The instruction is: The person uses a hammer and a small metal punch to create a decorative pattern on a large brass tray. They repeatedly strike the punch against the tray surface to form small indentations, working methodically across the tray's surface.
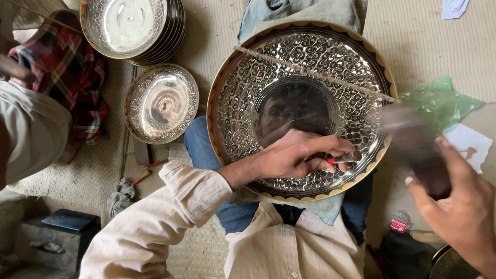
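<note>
The dark wooden mallet (pixel 421 155) in the right hand (pixel 462 214) is smeared by motion blur, its shape unclear. The left hand (pixel 297 155) covers most of the thin red-banded metal chisel (pixel 345 158). The stack of silver engraved bowls (pixel 135 28) is cut off by the top edge
</note>
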